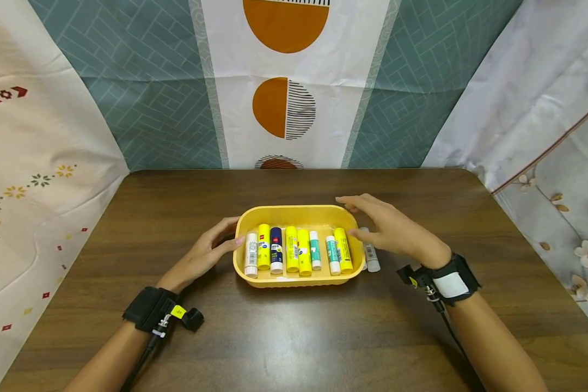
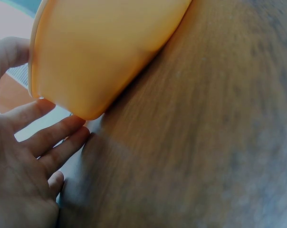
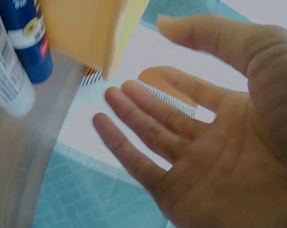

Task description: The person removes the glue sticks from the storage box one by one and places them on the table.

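A yellow plastic basket (image 1: 294,282) holds a row of glue sticks (image 1: 291,250): several yellow, a navy one (image 1: 276,250), teal-and-white ones and a whitish one (image 1: 251,256). My left hand (image 1: 208,253) holds the basket's left end, thumb over the rim and fingertips at the outer wall (image 2: 100,52). By the right end hovers my right hand (image 1: 392,226), fingers spread and nothing in them. Below it, outside the basket, lies a whitish translucent glue stick (image 1: 371,255); in the right wrist view a dark blue glue stick (image 3: 32,47) shows beside it.
A brown wooden table (image 1: 294,337) carries everything. Behind it hangs a patterned teal-and-white cloth (image 1: 166,98), with pale printed cloths (image 1: 34,190) at the left and right sides. Each wrist wears a black strap (image 1: 149,309) with a camera and cable.
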The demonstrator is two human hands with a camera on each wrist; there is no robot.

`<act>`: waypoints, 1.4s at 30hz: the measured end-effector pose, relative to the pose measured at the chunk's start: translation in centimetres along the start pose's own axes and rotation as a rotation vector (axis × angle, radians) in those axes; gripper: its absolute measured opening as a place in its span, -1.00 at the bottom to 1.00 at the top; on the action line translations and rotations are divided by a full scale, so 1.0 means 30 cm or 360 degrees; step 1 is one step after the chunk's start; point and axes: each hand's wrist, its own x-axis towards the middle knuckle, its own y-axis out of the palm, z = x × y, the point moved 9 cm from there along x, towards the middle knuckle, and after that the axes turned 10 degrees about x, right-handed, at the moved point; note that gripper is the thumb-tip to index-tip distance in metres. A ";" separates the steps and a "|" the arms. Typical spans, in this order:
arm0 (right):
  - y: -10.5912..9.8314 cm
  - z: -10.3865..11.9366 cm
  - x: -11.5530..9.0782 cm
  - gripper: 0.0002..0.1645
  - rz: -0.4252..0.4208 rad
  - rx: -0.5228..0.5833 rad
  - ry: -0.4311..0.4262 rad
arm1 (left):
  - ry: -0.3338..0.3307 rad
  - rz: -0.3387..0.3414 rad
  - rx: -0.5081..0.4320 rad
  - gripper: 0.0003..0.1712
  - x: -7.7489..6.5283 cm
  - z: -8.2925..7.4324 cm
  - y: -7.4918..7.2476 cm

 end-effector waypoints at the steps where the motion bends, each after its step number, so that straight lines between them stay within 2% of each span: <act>1: 0.010 0.010 0.002 -0.09 0.0020 -0.0007 -0.0013 | 0.0002 -0.0001 0.0000 -0.41 0.001 -0.001 0.000; 9: 0.082 0.060 0.010 0.18 0.0096 -0.0154 -0.0006 | -0.0005 0.0000 0.0020 -0.40 0.002 -0.003 0.001; 13: 0.123 0.058 0.010 0.36 0.0159 -0.0227 0.0067 | -0.0016 -0.0008 0.0030 -0.41 -0.001 -0.002 0.001; 16: 0.148 0.047 0.010 0.42 0.0223 -0.0283 0.0129 | -0.0015 -0.0009 0.0038 -0.42 -0.001 -0.001 0.003; 23: 0.194 0.026 0.030 0.40 0.0421 -0.0345 0.0309 | -0.0019 -0.0002 0.0046 -0.42 -0.004 0.008 0.005; 27: 0.210 0.009 0.037 0.42 0.0462 -0.0408 0.0385 | -0.0003 0.0005 0.0052 -0.43 0.000 0.005 0.009; 36: 0.223 0.011 0.042 0.46 0.0465 -0.0343 0.0387 | -0.0009 -0.0003 0.0054 -0.43 -0.010 0.012 0.010; 42: 0.203 0.030 0.036 0.41 0.0438 -0.0254 0.0360 | -0.0011 -0.0002 0.0049 -0.44 -0.006 0.002 0.007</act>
